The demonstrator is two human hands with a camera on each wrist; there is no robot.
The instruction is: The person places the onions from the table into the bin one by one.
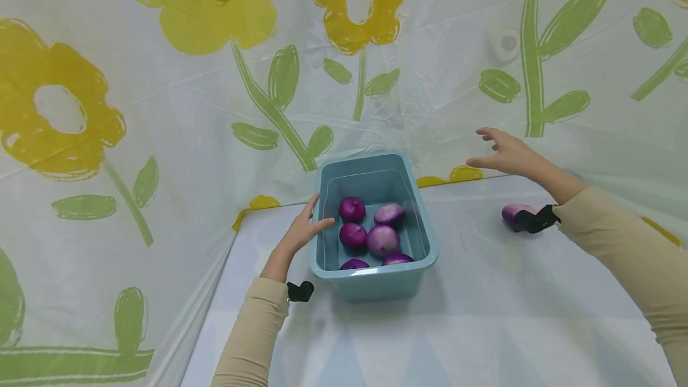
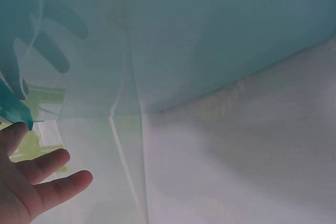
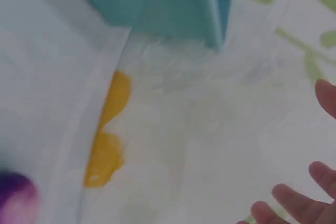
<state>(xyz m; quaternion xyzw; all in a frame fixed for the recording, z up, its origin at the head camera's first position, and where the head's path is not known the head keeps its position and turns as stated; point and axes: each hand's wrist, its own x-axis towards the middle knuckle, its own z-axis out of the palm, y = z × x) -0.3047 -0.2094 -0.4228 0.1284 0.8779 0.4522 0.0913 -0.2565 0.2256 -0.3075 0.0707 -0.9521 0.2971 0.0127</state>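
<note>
A light blue plastic bin [image 1: 376, 285] stands on the table with several round purple-and-white vegetables that look like red onions [image 1: 383, 240] inside. My left hand [image 1: 302, 233] is at the bin's left side, its thumb reaching over the rim. In the left wrist view, the straight, spread fingers [image 2: 63, 187] lie by the bin's outer wall, one fingertip at the rim. My right hand [image 1: 507, 153] hovers to the right of the bin, fingers apart and holding nothing. Below its wrist, another purple vegetable [image 1: 513, 212] lies on the table, partly hidden by the black wrist strap.
A white sheet printed with yellow flowers [image 1: 357, 5] and green leaves hangs behind the table and along its left side. The white tabletop [image 1: 473, 291] stretches out in front of the bin and to its right.
</note>
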